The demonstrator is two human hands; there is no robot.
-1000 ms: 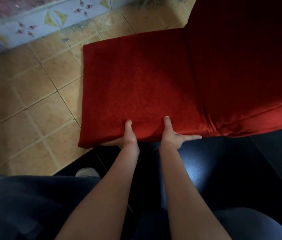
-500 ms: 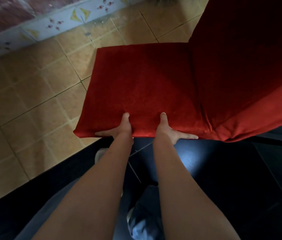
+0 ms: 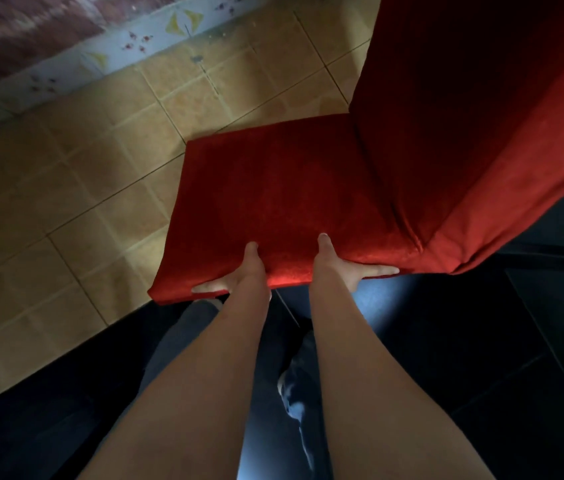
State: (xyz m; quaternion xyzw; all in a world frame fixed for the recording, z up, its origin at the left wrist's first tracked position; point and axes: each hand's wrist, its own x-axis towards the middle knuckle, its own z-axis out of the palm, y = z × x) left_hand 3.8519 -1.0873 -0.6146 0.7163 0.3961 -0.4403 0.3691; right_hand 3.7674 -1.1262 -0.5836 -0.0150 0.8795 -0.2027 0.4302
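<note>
Your fingers (image 3: 204, 288) lay straight and close together under the near edge of the red seat (image 3: 284, 188), pointing out to left and right. Both thumbs (image 3: 323, 242) pressed flat on top, so the left hand (image 3: 235, 275) and the right hand (image 3: 342, 268) each pinched that edge, near each other around its middle. The seat sat mid-scene over the tan tiled floor (image 3: 83, 202), its backrest (image 3: 464, 116) rising on the right. You seemed to be shifting it by this edge; a wider hold, with fingers hooked further under, would likely have steadied it against tipping toward the backrest.
</note>
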